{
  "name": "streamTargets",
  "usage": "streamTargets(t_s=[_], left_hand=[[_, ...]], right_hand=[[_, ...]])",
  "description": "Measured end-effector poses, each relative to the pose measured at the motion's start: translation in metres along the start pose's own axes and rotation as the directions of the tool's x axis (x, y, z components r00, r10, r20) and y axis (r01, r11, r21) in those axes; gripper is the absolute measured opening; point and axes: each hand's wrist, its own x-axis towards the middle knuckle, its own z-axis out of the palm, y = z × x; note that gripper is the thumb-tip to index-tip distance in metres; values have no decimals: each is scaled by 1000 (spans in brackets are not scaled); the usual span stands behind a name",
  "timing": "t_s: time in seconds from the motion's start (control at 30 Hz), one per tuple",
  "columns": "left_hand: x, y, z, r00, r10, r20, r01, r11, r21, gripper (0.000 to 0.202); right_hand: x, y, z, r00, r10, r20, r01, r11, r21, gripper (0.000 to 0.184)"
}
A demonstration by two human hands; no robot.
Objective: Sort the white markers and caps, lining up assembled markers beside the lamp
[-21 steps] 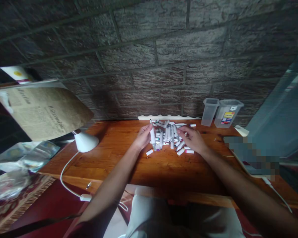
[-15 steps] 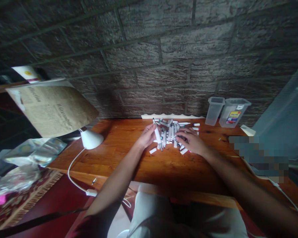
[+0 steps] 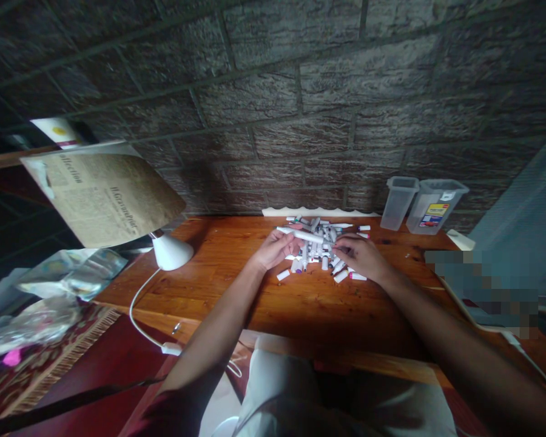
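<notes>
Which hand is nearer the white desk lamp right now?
Left. The left hand, holding a white marker, sits on the white desk lamp's side of the marker pile; the right hand is farther, across the pile.

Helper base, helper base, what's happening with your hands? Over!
Left hand: holding long white marker. Right hand: on heap of white plastic markers. Short white tube loose on orange-brown wooden table.

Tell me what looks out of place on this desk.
The white markers lie in a jumbled, crisscrossed heap on the wooden desk, and a stray one sits apart near the left hand.
</notes>
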Motion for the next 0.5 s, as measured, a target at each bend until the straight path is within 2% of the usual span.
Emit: streamTargets(t_s=[0.13,0.3,0.4,0.5], left_hand=[[-4,1,0,996,-39,85,38,999,8,47],[-4,1,0,986,-81,147,82,997,-3,35],[-2,1,0,991,-82,106,84,996,-13,33],[0,3,0,1000,-31,4,31,999,-24,29]], right_hand=[[0,0,-2,1000,11,-2,-11,1000,-5,13],[0,1,-5,994,108,-6,-108,993,-43,12],[0,3,-5,985,173,-2,-173,983,-61,12],[-1,6,-4,973,232,-9,-231,969,-91,14]])
